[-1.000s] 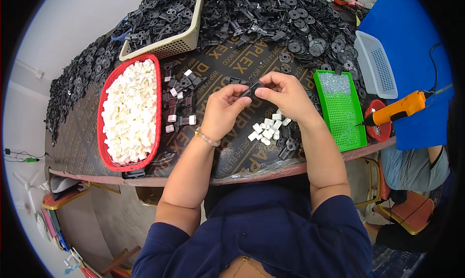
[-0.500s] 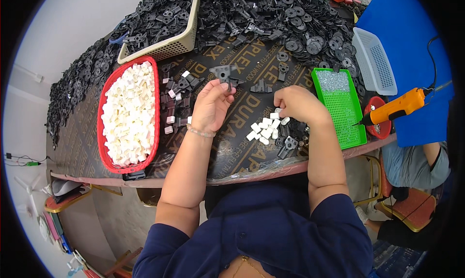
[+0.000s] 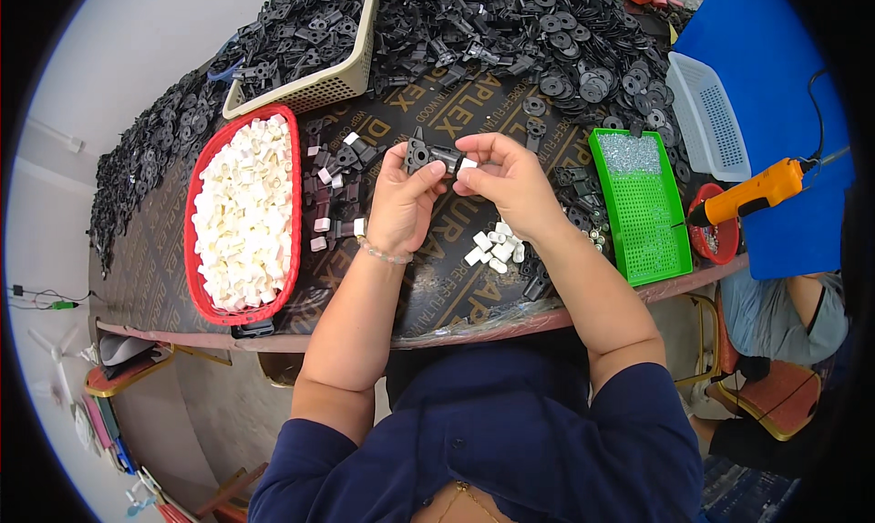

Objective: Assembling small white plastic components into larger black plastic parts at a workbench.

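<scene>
Over the middle of the table, my left hand (image 3: 398, 204) pinches a black plastic bracket-like part (image 3: 436, 158). My right hand (image 3: 515, 188) is closed on a small white plastic cap (image 3: 468, 164), held against the right end of that part. Just below the right hand lies a little heap of loose white caps (image 3: 495, 251). Black parts with metal-looking bits (image 3: 576, 195) lie to its right. Several black parts, some bearing white caps (image 3: 344, 154), are scattered left of my left hand.
A red basket (image 3: 295, 190) heaped with white pieces stands left. Behind are a beige basket (image 3: 351, 84) and piled black parts (image 3: 510, 31). At right: a green tray (image 3: 649, 227) of small metal pieces, an orange electric screwdriver (image 3: 752, 195), a red bowl (image 3: 729, 240), a pale basket (image 3: 706, 113).
My right hand has risen leftward from the white heap with a cap, meeting the black part. The left hand has turned that part sideways.
</scene>
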`<state>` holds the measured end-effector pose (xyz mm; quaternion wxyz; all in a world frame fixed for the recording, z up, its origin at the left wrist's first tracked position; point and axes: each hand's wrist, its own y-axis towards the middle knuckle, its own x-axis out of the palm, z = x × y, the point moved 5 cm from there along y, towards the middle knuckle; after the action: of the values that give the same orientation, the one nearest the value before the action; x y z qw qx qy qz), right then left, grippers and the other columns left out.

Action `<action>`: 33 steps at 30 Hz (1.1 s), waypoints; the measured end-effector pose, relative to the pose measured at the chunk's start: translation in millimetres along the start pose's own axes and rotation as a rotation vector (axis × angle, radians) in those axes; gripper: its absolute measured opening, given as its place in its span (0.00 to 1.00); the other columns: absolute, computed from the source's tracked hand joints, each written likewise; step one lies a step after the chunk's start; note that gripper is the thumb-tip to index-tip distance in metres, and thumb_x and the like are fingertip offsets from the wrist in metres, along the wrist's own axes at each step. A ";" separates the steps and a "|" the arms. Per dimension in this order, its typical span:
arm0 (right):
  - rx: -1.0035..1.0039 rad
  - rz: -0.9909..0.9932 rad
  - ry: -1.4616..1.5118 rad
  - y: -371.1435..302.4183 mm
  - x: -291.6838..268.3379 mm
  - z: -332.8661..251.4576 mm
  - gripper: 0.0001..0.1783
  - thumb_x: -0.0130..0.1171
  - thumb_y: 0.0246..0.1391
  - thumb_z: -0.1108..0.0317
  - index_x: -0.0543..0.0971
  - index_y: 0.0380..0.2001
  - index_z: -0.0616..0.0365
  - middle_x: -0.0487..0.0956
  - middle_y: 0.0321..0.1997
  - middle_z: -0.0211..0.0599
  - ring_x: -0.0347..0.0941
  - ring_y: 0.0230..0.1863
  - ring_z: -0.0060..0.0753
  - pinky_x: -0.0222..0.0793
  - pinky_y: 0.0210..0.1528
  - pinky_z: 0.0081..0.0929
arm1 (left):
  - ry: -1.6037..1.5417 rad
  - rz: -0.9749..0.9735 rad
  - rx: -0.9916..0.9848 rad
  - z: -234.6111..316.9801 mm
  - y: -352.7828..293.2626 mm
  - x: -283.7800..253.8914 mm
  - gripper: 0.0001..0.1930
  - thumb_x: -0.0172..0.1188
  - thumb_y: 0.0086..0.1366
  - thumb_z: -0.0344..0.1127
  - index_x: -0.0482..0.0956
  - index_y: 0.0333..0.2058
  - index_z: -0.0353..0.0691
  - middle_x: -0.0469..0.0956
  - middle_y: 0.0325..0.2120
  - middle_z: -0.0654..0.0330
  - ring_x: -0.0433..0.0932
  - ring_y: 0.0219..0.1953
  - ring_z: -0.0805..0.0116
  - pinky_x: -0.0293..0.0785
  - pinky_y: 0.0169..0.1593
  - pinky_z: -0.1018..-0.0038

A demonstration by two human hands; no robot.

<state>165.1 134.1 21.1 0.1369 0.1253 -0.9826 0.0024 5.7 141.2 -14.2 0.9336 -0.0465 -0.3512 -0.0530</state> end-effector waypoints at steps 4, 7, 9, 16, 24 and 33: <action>0.078 0.046 0.176 1.9 -5.3 7.9 0.15 0.65 0.58 0.77 0.76 0.48 0.66 0.81 0.42 0.41 0.81 0.37 0.29 0.81 0.44 0.26 | 0.018 -0.008 0.047 2.9 -3.9 12.9 0.27 0.66 0.63 0.22 0.65 0.57 0.43 0.80 0.42 0.62 0.80 0.42 0.72 0.75 0.42 0.76; 0.051 0.079 0.179 1.8 -3.3 10.8 0.13 0.65 0.59 0.77 0.77 0.46 0.66 0.82 0.40 0.41 0.81 0.36 0.30 0.81 0.43 0.25 | 0.030 -0.020 0.071 -1.4 -4.9 11.7 0.27 0.67 0.63 0.23 0.66 0.57 0.42 0.79 0.43 0.62 0.79 0.43 0.73 0.75 0.42 0.76; 0.023 0.084 0.161 1.9 -2.7 10.1 0.13 0.65 0.59 0.77 0.77 0.46 0.66 0.82 0.40 0.41 0.81 0.36 0.30 0.81 0.42 0.25 | 0.168 0.051 0.264 2.1 -11.5 18.1 0.26 0.67 0.63 0.23 0.67 0.57 0.42 0.78 0.45 0.62 0.78 0.44 0.74 0.75 0.42 0.78; -0.118 0.026 -0.014 4.9 2.0 1.5 0.30 0.70 0.55 0.69 0.72 0.58 0.66 0.78 0.55 0.44 0.76 0.56 0.34 0.71 0.61 0.31 | -0.096 -0.103 -0.046 5.6 -11.8 23.5 0.29 0.66 0.65 0.27 0.64 0.62 0.45 0.78 0.45 0.61 0.78 0.42 0.73 0.76 0.43 0.76; -0.127 -0.121 -0.224 41.8 37.4 -24.7 0.43 0.79 0.41 0.62 0.71 0.58 0.70 0.79 0.56 0.52 0.77 0.55 0.38 0.74 0.57 0.34 | -0.434 -0.326 -0.272 -21.4 -6.2 20.9 0.26 0.49 0.73 0.60 0.66 0.63 0.55 0.76 0.53 0.63 0.78 0.46 0.72 0.76 0.49 0.71; -0.352 -0.344 -1.064 79.7 138.6 9.8 0.50 0.76 0.38 0.45 0.73 0.61 0.62 0.75 0.61 0.55 0.68 0.64 0.58 0.63 0.67 0.43 | -0.510 0.126 -0.138 -29.1 10.6 -35.4 0.27 0.52 0.71 0.60 0.70 0.58 0.49 0.76 0.51 0.62 0.75 0.53 0.64 0.70 0.61 0.60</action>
<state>13.7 177.0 51.3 -0.3581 0.2424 -0.8673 -0.2465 -0.4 150.5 -59.9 0.8112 -0.1436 -0.5668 -0.0051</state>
